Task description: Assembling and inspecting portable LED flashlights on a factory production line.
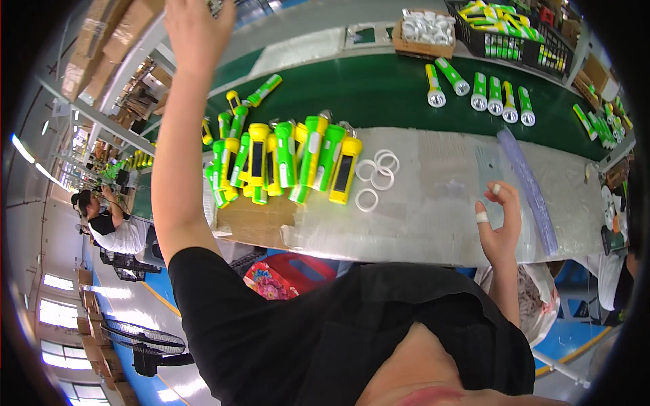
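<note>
My left arm stretches far up to the top edge, where my left hand is partly cut off. Its thumb shows beside a small shiny item, but the other fingers lie outside the picture. Over the table's right part, my right hand is open and holds nothing, with white tape on its thumb and a finger. To its left lie several white plastic rings. Beyond them is a heap of green and yellow flashlights, some with dark panels. A rolled clear plastic sheet lies just right of my right hand.
A green conveyor belt crosses behind the table, carrying several flashlights. A carton of white rings and a black crate of flashlights stand behind it. A person works at far left, near a fan.
</note>
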The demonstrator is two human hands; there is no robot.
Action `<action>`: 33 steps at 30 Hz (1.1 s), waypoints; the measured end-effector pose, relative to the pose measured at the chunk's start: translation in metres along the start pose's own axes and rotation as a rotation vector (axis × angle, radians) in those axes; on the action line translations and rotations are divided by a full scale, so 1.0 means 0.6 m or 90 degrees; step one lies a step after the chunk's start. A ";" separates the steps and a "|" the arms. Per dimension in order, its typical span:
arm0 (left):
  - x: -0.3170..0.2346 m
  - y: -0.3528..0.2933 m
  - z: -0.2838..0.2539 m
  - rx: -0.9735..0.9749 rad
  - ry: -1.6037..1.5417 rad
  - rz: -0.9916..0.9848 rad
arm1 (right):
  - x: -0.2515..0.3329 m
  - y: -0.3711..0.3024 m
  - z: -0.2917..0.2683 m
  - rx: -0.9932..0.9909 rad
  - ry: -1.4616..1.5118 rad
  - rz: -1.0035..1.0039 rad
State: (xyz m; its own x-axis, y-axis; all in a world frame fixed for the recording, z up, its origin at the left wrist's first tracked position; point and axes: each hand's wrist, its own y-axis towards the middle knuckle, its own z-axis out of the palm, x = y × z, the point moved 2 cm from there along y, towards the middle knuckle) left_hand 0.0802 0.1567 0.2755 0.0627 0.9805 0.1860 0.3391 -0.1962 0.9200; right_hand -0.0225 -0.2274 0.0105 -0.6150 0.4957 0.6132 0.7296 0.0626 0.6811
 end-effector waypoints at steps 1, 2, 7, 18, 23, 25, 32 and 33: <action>-0.027 -0.036 0.015 0.096 -0.098 -0.009 | -0.015 -0.006 0.004 0.013 -0.008 0.019; 0.006 -0.083 0.063 0.026 -0.112 0.172 | -0.023 -0.011 0.010 0.038 0.014 0.027; -0.083 -0.319 0.107 0.358 -0.171 0.042 | -0.037 -0.029 0.041 0.149 0.046 0.090; -0.095 -0.420 0.096 0.385 -0.211 -0.179 | -0.060 -0.039 0.100 0.289 0.085 0.120; -0.249 -0.384 0.026 0.380 -0.596 -0.203 | -0.029 -0.033 0.162 0.211 0.452 0.228; -0.304 -0.408 0.017 0.359 -0.689 -0.097 | -0.024 -0.028 0.167 0.198 0.477 0.292; -0.336 -0.488 0.037 0.452 -0.678 -0.228 | -0.156 -0.022 0.012 -0.132 -0.039 0.201; -0.336 -0.489 0.049 0.444 -0.693 -0.247 | -0.178 -0.016 -0.022 -0.125 -0.187 0.174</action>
State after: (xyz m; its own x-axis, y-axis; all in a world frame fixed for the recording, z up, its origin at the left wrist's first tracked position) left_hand -0.0040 0.0168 -0.0420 0.4511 0.5425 -0.7087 0.8869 -0.1836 0.4239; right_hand 0.0322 -0.2924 -0.0565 -0.2751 0.6979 0.6613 0.7653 -0.2574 0.5900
